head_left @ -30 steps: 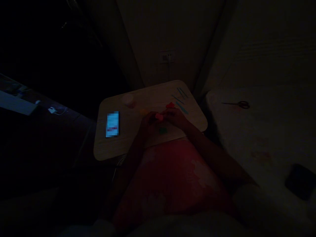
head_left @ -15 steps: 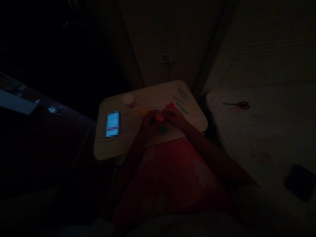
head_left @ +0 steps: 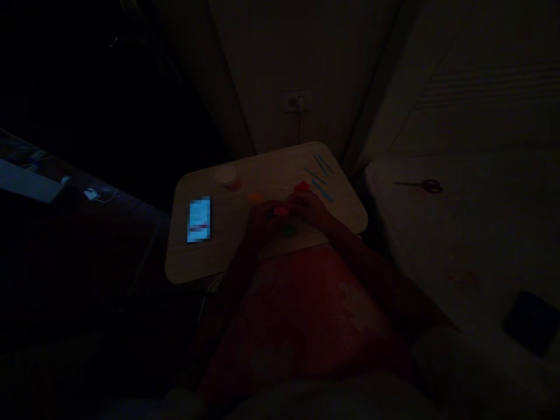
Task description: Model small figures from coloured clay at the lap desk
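In dim light, a small pinkish-red lump of modelling clay (head_left: 280,211) sits between my two hands, above the near side of a small wooden table (head_left: 227,233). My left hand (head_left: 261,220) is closed around its left side. The fingers of my right hand (head_left: 310,207) pinch it from the right. Just beyond my right hand lies another red clay piece (head_left: 301,186). A yellow-orange piece (head_left: 255,198) rests past my left hand, and a green piece (head_left: 289,231) lies on the tabletop just below the hands. Finer finger detail is lost in the dark.
A lit phone (head_left: 199,220) lies at the table's left, with a lidded tub (head_left: 228,178) behind it. Several blue-green modelling tools (head_left: 322,191) lie at the back right. Scissors (head_left: 431,186) rest on a pale surface to the right. A wall socket (head_left: 297,101) holds a plugged cord.
My fingers have shifted slightly around the red lump, which has turned and now shows a flatter, smaller face. Both hands stay in nearly the same place; the other things have not moved.
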A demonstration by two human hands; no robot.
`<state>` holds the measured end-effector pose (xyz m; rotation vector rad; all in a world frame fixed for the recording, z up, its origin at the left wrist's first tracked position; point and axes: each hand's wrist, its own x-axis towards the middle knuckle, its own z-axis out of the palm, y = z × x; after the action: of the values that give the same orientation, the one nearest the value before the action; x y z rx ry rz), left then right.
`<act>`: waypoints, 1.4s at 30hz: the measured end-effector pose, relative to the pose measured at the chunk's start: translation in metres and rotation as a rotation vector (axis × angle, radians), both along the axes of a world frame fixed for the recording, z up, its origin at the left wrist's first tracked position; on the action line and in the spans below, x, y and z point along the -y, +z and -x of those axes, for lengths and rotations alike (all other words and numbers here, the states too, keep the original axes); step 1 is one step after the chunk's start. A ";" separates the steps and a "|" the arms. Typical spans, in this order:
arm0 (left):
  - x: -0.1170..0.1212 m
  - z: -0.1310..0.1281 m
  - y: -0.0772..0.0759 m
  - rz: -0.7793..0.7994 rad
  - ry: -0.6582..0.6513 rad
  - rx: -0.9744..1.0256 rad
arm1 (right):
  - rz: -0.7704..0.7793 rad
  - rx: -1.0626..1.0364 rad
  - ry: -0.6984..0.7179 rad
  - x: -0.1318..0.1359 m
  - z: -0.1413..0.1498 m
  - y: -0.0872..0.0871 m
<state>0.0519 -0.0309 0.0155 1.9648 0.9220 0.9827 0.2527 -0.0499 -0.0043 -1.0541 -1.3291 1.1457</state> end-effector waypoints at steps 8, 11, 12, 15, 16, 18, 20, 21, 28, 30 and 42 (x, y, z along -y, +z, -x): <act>0.001 0.000 0.002 -0.014 -0.024 0.019 | -0.026 0.076 0.007 0.003 0.000 0.008; 0.000 0.000 0.000 -0.025 -0.022 0.042 | -0.044 0.083 0.012 0.004 0.000 0.007; -0.001 -0.001 0.000 -0.034 -0.014 0.053 | -0.046 0.079 0.014 0.004 0.000 0.007; -0.002 0.000 0.001 -0.077 -0.004 0.062 | -0.039 0.061 0.026 0.003 -0.001 0.004; -0.003 0.000 0.001 -0.097 -0.010 0.060 | -0.035 0.061 0.035 0.003 -0.002 0.004; -0.004 0.000 0.002 -0.137 -0.028 0.055 | -0.022 0.060 0.060 0.004 -0.002 0.004; -0.004 0.001 0.001 -0.160 -0.034 0.056 | 0.000 0.052 0.096 0.006 -0.002 0.006; -0.005 0.001 0.000 -0.163 -0.030 0.059 | 0.011 0.046 0.119 0.007 -0.001 0.007; -0.005 0.003 -0.003 -0.167 -0.034 0.033 | 0.054 0.053 0.217 0.012 0.000 0.014; -0.006 0.003 -0.003 -0.168 -0.043 0.022 | 0.049 0.077 0.212 0.011 -0.001 0.013; -0.004 0.001 -0.003 -0.179 -0.057 0.018 | 0.026 0.148 0.113 0.010 -0.004 0.012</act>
<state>0.0507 -0.0265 0.0122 2.1146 0.7873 1.0801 0.2571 -0.0599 0.0075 -1.1120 -1.5096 1.1897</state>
